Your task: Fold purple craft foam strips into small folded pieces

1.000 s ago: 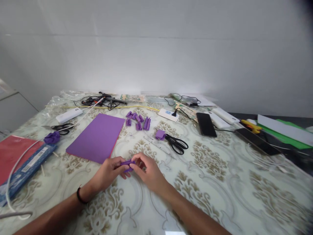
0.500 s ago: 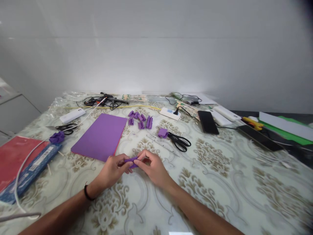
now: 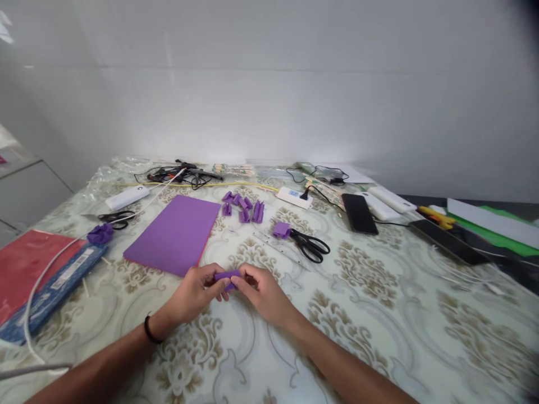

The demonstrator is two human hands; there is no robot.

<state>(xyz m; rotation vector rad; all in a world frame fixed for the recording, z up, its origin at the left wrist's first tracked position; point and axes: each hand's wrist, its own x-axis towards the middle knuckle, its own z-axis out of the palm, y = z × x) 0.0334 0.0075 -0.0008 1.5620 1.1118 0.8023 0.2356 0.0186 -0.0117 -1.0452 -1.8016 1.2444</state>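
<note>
Between my hands is a small strip of purple paper [image 3: 228,275], folded or rolled narrow. My left hand [image 3: 201,289] pinches its left end, and my right hand [image 3: 257,289] pinches the right end, thumbs nearly meeting on the near side. The fingers partly hide the strip. Beyond them lie several small folded purple pieces [image 3: 245,216]. A purple sheet [image 3: 174,233] rests flat on the left with a red edge beneath it. Black-handled scissors [image 3: 310,245] sit to the right, their blades covered by small purple squares [image 3: 282,229]. A clear ruler [image 3: 280,249] lies beside them.
On the left are a red packet [image 3: 29,264], a blue packet [image 3: 59,292], crumpled purple paper [image 3: 100,233] and other scissors [image 3: 120,219]. A power strip [image 3: 293,197], a glue gun [image 3: 189,171] with cables, and a phone [image 3: 359,213] lie farther back on the patterned tablecloth [image 3: 269,359].
The right fingers have drawn in closer along the purple strip, and its upper face now shows more broadly. The view has shifted slightly; other things lie as before.
</note>
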